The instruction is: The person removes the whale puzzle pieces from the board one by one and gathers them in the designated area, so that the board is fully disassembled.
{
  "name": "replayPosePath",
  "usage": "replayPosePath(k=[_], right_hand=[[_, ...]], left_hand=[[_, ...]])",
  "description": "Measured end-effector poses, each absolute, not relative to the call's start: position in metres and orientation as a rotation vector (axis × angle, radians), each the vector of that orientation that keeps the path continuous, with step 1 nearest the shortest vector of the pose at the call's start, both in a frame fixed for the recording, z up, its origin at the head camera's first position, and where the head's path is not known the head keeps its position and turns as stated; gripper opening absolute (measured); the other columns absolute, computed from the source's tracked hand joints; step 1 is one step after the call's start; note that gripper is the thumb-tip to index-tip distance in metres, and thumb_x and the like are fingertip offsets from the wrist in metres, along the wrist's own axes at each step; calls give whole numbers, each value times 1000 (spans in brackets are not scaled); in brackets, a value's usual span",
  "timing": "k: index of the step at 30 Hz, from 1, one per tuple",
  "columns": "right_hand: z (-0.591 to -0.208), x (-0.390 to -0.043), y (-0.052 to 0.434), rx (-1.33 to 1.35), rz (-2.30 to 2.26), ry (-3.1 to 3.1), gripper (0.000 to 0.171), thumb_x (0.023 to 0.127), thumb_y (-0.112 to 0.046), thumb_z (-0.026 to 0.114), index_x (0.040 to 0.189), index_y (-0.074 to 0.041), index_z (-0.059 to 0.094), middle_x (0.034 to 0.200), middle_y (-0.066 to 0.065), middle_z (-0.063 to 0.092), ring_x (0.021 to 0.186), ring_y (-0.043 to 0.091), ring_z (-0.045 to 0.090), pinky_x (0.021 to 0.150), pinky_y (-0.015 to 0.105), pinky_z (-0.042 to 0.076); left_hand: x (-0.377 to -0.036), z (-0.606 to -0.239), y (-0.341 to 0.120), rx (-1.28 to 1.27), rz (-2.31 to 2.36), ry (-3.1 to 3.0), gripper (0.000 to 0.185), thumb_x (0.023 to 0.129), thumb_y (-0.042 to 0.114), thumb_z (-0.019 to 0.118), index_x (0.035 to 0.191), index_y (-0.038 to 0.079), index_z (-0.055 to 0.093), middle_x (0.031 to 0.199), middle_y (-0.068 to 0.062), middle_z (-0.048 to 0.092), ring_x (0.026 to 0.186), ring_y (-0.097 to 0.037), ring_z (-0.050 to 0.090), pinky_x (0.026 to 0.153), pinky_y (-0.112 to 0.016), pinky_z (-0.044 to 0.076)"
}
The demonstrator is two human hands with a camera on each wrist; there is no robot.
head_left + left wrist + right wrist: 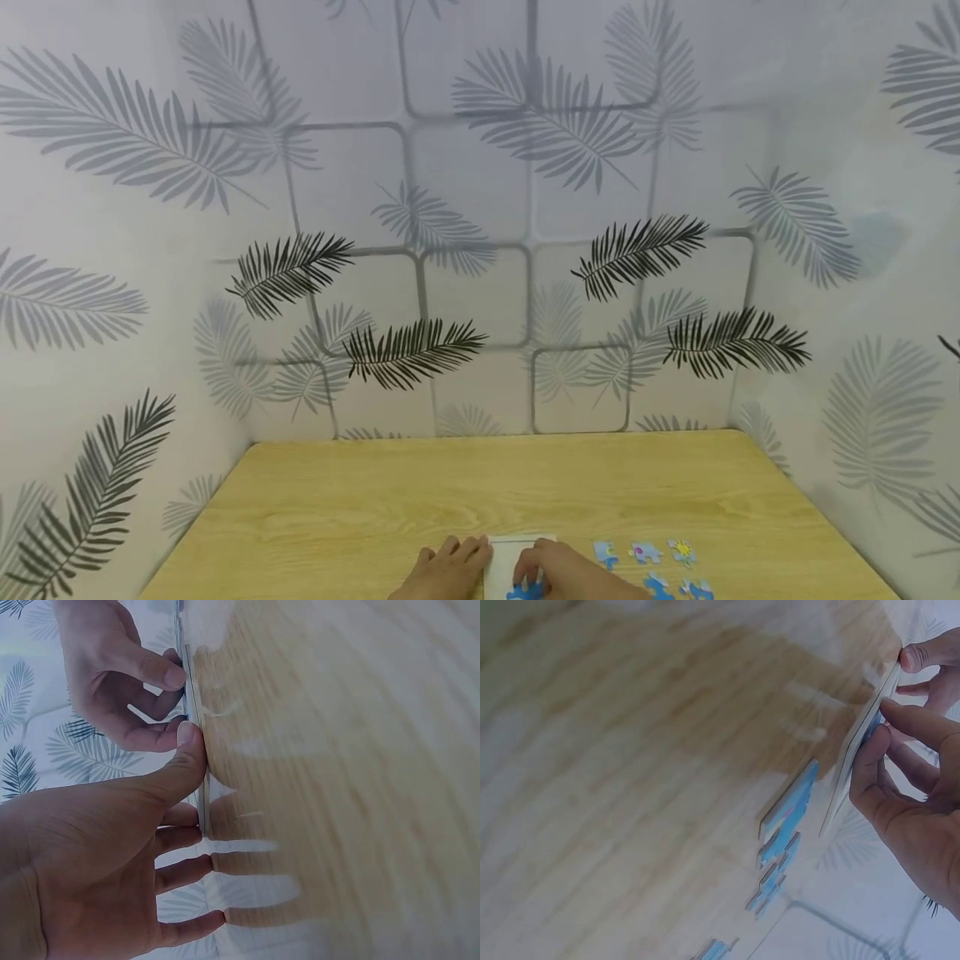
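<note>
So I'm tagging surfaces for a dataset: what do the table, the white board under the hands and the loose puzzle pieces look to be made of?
Table: pale wood-grain top, likely laminate, with a soft sheen that mirrors the fingers in the left wrist view. White board: thin, flat and matte, probably cardboard. Puzzle pieces: thin die-cut card, printed blue on the face.

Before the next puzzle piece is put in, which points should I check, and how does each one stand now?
1. White puzzle board lies flat on the table: ok.
2. Left hand steadies the board's left edge: ok.
3. Right hand has fingers on the blue piece: ok.
4. Blue piece fully seated: cannot tell.
5. Loose pieces lie within reach, to the right: ok.
</note>
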State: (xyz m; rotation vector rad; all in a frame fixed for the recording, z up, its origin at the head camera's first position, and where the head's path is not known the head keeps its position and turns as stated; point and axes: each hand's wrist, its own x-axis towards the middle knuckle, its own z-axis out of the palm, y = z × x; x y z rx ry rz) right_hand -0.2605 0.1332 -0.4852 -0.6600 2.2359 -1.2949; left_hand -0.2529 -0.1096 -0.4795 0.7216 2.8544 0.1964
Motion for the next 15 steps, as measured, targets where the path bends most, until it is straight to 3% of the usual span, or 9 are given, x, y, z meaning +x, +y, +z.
replayPosePath(k=[9, 15], right_hand=[[-488, -258, 133, -531, -1444, 2062, 45, 81, -27, 80, 108, -4, 54, 108, 15, 46, 84, 27, 51, 68, 38, 48], [-487, -263, 134, -727, -1304, 2205, 37, 82, -30, 79, 109, -12, 61, 107, 8, 50, 85, 23, 49, 69, 31, 47]], left_hand=[[-255, -477, -108, 724, 95, 2874, 115, 58, 90, 57, 151, 26, 34, 153, 4, 38, 140, -26, 37, 105, -58, 36], [-254, -479, -106, 754, 74, 2904, 113, 57, 89, 58, 148, 25, 38, 149, 4, 43, 133, -23, 41, 100, -57, 42]])
